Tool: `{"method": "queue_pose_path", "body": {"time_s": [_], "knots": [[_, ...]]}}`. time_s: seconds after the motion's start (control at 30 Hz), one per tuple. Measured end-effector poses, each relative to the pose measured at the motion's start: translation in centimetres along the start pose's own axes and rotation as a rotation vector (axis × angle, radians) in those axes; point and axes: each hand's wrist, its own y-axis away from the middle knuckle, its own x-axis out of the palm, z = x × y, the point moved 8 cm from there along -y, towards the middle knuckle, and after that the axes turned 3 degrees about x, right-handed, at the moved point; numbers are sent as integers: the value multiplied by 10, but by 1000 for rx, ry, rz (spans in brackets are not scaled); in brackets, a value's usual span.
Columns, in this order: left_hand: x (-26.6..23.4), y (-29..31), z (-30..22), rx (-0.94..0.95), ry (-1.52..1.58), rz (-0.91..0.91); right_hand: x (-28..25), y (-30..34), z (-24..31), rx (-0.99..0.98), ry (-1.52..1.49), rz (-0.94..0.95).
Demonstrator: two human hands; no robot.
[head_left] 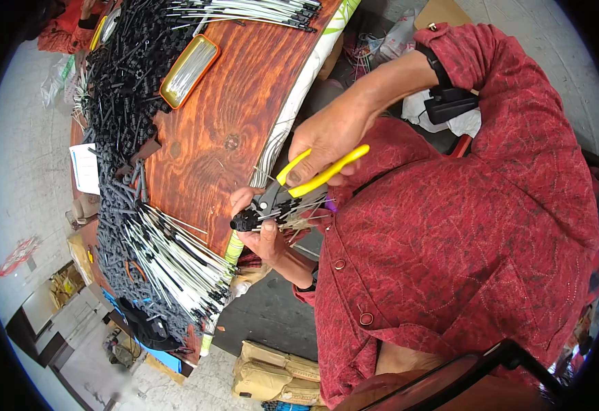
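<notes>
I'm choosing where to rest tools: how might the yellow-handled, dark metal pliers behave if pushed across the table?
The yellow-handled, dark metal pliers would probably slide rather than roll, since their handles spread apart. They are likely rigid and heavy for their size, as the head looks metallic.

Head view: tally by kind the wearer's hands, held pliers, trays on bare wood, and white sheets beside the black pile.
Left hand plus right hand: 2
Yellow-handled pliers: 1
Orange-rimmed tray: 1
White sheet: 1
Total: 5
</notes>
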Motion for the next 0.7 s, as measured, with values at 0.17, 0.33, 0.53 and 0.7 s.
{"method": "queue_pose_path", "body": {"time_s": [0.17, 0.33, 0.53, 0.7], "knots": [[-3, 2, 7, -69, -103, -34, -18, 5, 18, -48, 268, -46], [-1, 5, 5, -127, -63, -1, -19, 2, 35, -62, 499, -53], [5, 1, 1, -164, -42, 83, -21, 1, 55, -77, 792, -117], [3, -3, 9, -220, -73, 87, -13, 12, 71, -274, 1222, -378]]}}
